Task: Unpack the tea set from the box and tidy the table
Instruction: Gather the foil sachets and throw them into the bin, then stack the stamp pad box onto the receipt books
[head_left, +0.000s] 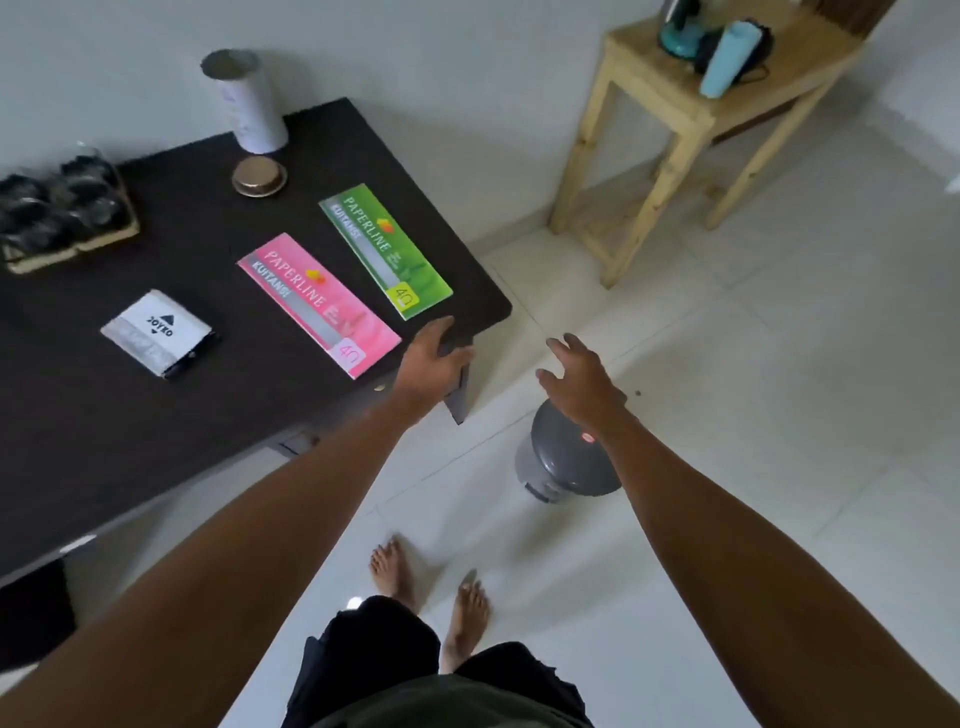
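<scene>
The unpacking looks done, with the tea glasses (62, 202) set in trays at the far left of the surface (156, 441), no box in view, and both hands, left (431, 364) and right (582, 384), open and empty, while two receipt books (317, 301) and a small packet (156, 332) are left to tidy.

Two receipt books (318, 304), one packet (157, 332), one tube (248, 101), one lid (259, 176), one bin (569, 454).

Left hand (434, 366) rests on the dark table (104, 415) corner near a pink receipt book (318, 303); right hand (579, 382) hangs spread above a grey bin (566, 462).
</scene>
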